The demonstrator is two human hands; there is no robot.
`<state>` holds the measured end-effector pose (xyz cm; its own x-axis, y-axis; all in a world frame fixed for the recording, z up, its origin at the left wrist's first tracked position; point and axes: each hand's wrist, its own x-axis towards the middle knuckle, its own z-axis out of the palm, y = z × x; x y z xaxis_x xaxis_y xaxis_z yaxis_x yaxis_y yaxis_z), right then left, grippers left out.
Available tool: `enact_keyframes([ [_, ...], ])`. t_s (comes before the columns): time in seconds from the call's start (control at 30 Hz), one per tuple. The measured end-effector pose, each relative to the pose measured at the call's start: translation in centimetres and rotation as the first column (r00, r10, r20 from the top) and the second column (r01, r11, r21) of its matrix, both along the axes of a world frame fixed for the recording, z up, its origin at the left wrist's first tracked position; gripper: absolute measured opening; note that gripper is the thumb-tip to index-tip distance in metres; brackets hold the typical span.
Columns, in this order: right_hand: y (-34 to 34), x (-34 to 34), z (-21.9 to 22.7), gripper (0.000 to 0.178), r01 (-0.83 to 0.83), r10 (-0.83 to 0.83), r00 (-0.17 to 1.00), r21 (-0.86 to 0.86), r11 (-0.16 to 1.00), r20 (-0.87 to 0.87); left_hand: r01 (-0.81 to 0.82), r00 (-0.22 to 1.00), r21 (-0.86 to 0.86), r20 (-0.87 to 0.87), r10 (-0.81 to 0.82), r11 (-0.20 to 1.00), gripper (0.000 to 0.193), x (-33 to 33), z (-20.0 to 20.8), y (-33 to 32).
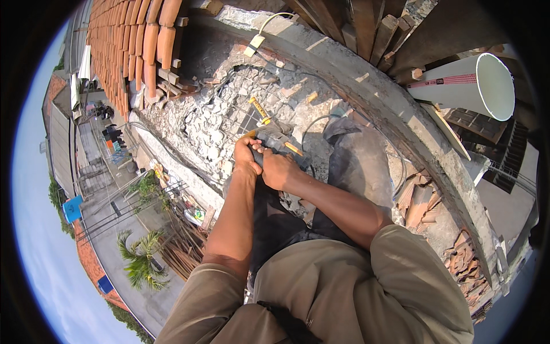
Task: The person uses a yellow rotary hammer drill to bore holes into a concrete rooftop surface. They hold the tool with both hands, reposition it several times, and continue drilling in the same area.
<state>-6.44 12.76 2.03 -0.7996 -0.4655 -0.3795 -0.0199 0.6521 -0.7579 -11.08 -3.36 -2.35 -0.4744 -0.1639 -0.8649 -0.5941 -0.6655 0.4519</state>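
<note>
Both hands are closed on a dark grey demolition hammer point(272, 137) with a yellow-and-black side handle point(259, 110). My left hand point(246, 152) wraps round the near left end of its body. My right hand point(278, 169) grips just beside it, fingers curled round the tool's rear. Nobody holds the side handle, which sticks out toward the far left. Beyond the tool lies broken concrete rubble point(209, 123) with a bared steel mesh point(245, 122). The hammer's bit cannot be made out.
A black cord point(314, 121) curves beside the tool. At the back lies a pale socket block point(254, 46). A concrete ledge point(395, 100) bends along the right, with a white pipe point(441, 82) above. Roof tiles point(134, 43) rise far left; a low wall point(189, 180) edges a drop.
</note>
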Motion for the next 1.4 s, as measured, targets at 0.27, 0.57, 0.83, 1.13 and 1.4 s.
enact_keyframes([
  [0.27,1.9,-3.5,-0.8,0.064,0.044,-0.048,0.994,0.039,0.998,0.098,-0.111,0.986,0.023,-0.126,0.113,0.994,0.004,-1.1,-6.1,3.0],
  [0.57,1.2,-4.4,4.9,0.050,0.187,-0.187,0.982,-0.024,0.982,-0.009,-0.097,0.962,0.098,-0.247,0.118,0.991,0.005,-4.0,2.3,3.2],
  [0.83,0.8,-2.6,4.3,0.041,0.194,-0.219,0.951,-0.132,0.972,-0.220,-0.110,0.951,0.058,-0.283,0.122,0.992,0.004,-2.6,6.8,3.7],
  [1.13,-2.6,-3.6,0.5,0.044,0.297,-0.310,0.950,-0.208,0.932,-0.033,0.012,0.964,0.136,-0.265,0.025,0.991,0.004,-3.4,2.8,0.4],
  [1.4,-2.3,-5.5,-0.3,0.052,0.360,-0.395,0.913,-0.248,0.899,-0.106,0.232,0.799,-0.396,-0.444,-0.406,0.888,0.007,-7.3,-0.7,1.0],
])
